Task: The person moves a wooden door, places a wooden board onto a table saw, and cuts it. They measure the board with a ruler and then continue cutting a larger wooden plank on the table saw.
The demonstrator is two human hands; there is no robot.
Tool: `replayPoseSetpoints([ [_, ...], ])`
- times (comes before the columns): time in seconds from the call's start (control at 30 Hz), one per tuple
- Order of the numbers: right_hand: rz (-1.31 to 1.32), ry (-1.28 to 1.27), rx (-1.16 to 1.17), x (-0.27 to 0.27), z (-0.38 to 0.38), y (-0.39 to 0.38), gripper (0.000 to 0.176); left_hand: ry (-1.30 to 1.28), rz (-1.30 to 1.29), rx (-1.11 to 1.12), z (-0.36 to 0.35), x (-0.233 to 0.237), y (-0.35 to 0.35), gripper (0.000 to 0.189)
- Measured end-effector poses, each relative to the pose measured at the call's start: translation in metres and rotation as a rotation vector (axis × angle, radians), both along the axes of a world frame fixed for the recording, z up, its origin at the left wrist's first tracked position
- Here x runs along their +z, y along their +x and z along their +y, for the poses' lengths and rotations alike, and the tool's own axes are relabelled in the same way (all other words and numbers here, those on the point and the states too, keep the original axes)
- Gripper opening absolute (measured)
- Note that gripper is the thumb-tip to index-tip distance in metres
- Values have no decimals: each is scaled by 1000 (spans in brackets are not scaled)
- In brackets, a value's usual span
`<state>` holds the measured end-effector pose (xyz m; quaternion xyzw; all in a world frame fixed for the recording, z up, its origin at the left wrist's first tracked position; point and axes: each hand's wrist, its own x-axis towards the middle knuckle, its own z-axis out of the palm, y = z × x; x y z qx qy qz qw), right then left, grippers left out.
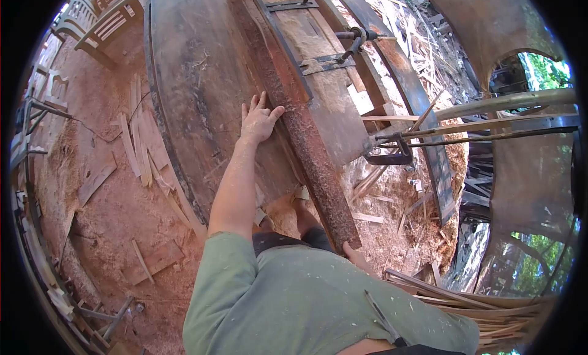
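A long reddish-brown wooden plank [294,125], dusted with shavings, lies along the worktable [190,55] and stretches back toward my body. My left hand [260,121] rests against the plank's left side, fingers spread and pointing forward, thumb toward the wood. At the near end of the plank is my right hand [356,255], its thumb by the end; the fingers are mostly hidden but appear closed on it. A narrow dark strip [285,49] runs along the plank's right edge, like a fence.
Right of the plank, clamps [355,44] and a C-clamp [392,152] sit on the sawdust-covered bench. A long dark board [407,92] lies farther right. Offcuts [139,147] and sawdust cover the floor. Slatted wooden chairs [101,21] stand at the upper left.
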<state>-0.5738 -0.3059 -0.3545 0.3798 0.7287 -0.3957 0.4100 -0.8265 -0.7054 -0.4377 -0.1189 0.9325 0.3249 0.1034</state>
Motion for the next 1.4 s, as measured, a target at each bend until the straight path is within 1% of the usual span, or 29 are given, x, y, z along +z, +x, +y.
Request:
replayPoseSetpoints([
  [0.03,57,28,31,1,-2,-1,58,5,-4,12,1,1,1,84],
  [0.07,58,26,35,-3,3,-1,58,3,-3,15,1,-1,1,84],
  [0.13,-4,42,170,-9,10,-3,60,4,36,25,1,-6,0,83],
  [0.17,-9,41,173,-10,11,-1,60,4,31,28,1,-9,-1,83],
  [0.23,162,-79,32,5,-4,-1,63,51,67,63,1,-9,-1,83],
  [0.27,159,-82,35,6,-5,-5,63,48,65,66,1,-10,-2,83],
  [0.33,11,13,150,6,-4,-13,65,40,61,89,1,-12,-5,82],
  [0.37,11,10,152,-13,11,-8,65,37,61,91,0,-10,-7,82],
  [0.4,43,-57,118,-46,33,2,66,37,41,95,0,-7,-8,82],
  [0.43,75,-123,84,-65,46,9,68,38,22,99,-1,-4,-9,81],
  [0.47,75,-126,82,-60,43,7,68,35,22,97,-2,-5,-11,81],
  [0.53,73,-138,132,-31,20,-11,66,32,32,118,-5,-8,-17,80],
  [0.67,18,-141,131,-20,11,-24,61,13,29,119,-9,-5,-22,79],
  [0.73,-19,-127,205,-14,8,-30,57,19,-9,120,-8,-6,-23,79],
  [0.77,-20,-129,202,-15,9,-29,57,18,-11,118,-9,-7,-24,79],
  [0.83,17,-255,89,-21,13,-25,56,16,-12,128,-9,-10,-25,79],
  [0.93,16,-241,27,-29,13,-22,59,14,-21,124,-11,-10,-28,78],
  [0.97,16,-242,23,-32,15,-23,59,13,-22,120,-12,-10,-29,78],
  [1.03,-56,-155,176,-37,21,-28,63,27,-8,137,-13,-8,-30,78],
  [1.17,-6,-197,122,-52,26,-24,66,42,-34,150,-17,-6,-33,77],
  [1.27,-83,-239,88,-77,41,-25,65,51,-49,160,-20,-8,-37,77],
  [1.33,-83,-338,55,-76,38,-28,63,44,-49,171,-22,-5,-39,76],
  [1.37,-85,-337,55,-75,36,-28,63,45,-51,171,-23,-4,-40,76],
  [1.4,-65,-400,-102,-56,18,-32,62,46,-54,175,-24,-4,-41,76],
])
